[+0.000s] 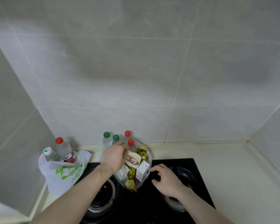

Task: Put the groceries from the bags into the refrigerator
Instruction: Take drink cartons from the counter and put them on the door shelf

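A clear plastic bag [122, 176] lies on the black stove, filled with gold-wrapped snacks [131, 180], a small white carton [142, 171] and a beige packet with brown lettering [132, 160]. My left hand [113, 157] reaches into the bag's top and grips the beige packet's upper edge. My right hand [166, 180] hovers just right of the bag, fingers loosely curled, holding nothing. Several water bottles with green and red caps [116, 139] stand behind the bag. A white bag with green print [63, 172] at left holds two more bottles [64, 150].
The black glass gas stove [176, 162] has a burner under each forearm. Beige counter [225, 167] stretches to the right. Grey tiled walls enclose the corner on three sides. No refrigerator is in view.
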A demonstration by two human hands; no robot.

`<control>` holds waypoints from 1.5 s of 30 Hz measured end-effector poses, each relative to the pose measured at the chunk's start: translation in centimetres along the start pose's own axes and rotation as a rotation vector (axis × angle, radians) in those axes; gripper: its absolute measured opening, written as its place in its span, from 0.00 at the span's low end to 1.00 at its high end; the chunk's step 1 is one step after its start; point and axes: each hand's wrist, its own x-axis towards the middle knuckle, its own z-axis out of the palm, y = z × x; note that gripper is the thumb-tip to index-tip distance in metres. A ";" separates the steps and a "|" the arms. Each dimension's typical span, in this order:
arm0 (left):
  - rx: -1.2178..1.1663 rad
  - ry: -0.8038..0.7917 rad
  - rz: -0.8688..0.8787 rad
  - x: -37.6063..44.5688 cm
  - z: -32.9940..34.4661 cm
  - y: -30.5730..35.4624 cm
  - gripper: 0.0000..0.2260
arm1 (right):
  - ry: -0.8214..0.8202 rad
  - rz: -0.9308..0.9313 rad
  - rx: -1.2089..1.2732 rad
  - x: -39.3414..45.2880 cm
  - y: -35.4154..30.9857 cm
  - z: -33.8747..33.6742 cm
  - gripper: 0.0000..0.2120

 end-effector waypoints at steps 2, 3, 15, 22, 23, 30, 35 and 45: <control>-0.028 0.079 -0.013 -0.5 -1.1 0.1 0.06 | 0.002 -0.013 -0.030 1.0 0.0 0.4 0.20; -0.042 0.116 -0.024 -0.9 -1.8 0.2 0.05 | 0.006 -0.022 -0.052 1.6 0.0 0.6 0.20; -0.109 0.271 -0.152 -4.5 -7.3 -0.1 0.03 | -0.010 -0.203 -0.486 8.3 0.1 2.9 0.39; -0.121 0.255 -0.189 -5.2 -8.3 -0.6 0.04 | -0.057 -0.229 -0.625 10.5 0.4 3.9 0.40; -0.123 0.257 -0.194 -5.2 -8.4 -0.6 0.04 | -0.052 -0.232 -0.628 10.6 0.3 4.0 0.37; -0.146 0.275 -0.188 -5.7 -9.5 -0.2 0.04 | 0.009 -0.322 -0.605 9.3 0.5 2.5 0.26; -0.159 0.276 -0.146 -6.7 -10.0 1.1 0.04 | 0.148 -0.275 -0.400 5.7 -0.8 0.5 0.20; -0.161 0.189 -0.006 -8.2 -9.4 4.2 0.03 | 0.344 -0.106 -0.199 -5.2 -1.2 -3.3 0.19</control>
